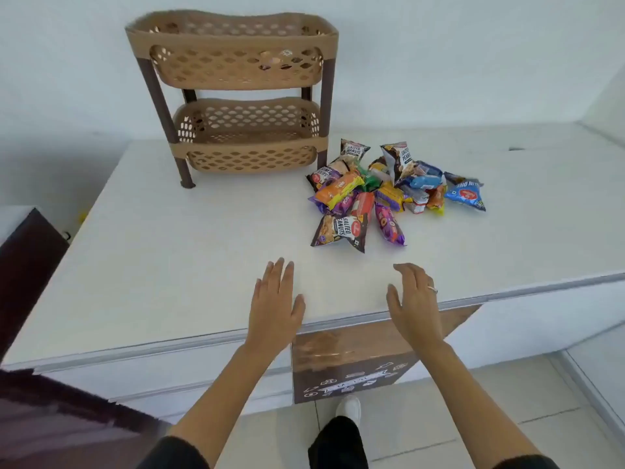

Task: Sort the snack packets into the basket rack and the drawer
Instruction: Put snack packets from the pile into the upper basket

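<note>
A tan two-tier basket rack (233, 96) with dark brown legs stands at the back of the white counter (169, 248). To its right lies a heap of several snack packets (389, 191); a brown salted-peanuts packet (340, 231) is nearest me. The lower basket looks empty; something shows dimly through the upper basket's holes. A brown drawer front (351, 363) sits under the counter edge, below my hands. My left hand (275, 306) and my right hand (416, 302) hover over the counter's front edge, fingers spread, holding nothing.
White walls close off the back and right. A dark maroon surface (30, 265) lies at the left. The tiled floor (473, 418) and my shoe (348, 407) show below the counter.
</note>
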`<action>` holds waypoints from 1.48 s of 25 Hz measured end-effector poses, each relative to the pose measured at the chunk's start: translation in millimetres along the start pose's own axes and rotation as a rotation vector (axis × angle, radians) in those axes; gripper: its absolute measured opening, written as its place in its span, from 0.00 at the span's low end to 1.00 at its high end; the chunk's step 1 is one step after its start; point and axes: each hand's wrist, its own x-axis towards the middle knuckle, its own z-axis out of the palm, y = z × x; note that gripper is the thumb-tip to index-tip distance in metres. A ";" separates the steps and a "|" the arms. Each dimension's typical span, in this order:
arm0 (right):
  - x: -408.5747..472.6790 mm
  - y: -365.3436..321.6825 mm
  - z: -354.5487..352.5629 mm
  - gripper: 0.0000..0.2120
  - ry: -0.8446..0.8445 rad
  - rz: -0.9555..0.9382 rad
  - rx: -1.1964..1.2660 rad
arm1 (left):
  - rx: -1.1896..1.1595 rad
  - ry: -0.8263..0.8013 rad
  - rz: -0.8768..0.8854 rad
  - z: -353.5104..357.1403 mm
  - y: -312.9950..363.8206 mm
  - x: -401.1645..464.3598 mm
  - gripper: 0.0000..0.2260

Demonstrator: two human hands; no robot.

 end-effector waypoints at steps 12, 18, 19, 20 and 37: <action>130.7 20.9 54.4 0.18 -0.266 -0.077 0.448 | -0.020 -0.157 0.300 57.7 28.9 160.8 0.33; 177.2 48.1 42.4 0.11 -0.209 -0.142 0.490 | 0.131 0.057 0.360 67.7 32.2 175.0 0.25; 187.1 55.2 38.6 0.10 -0.185 -0.130 0.494 | 0.113 0.085 0.365 65.8 34.4 177.4 0.24; 197.3 63.8 34.5 0.10 -0.152 -0.113 0.498 | 0.076 0.106 0.352 63.0 37.6 180.8 0.23; 299.6 240.3 24.1 0.33 -0.255 0.825 0.030 | -0.109 0.250 0.359 39.6 120.4 312.3 0.24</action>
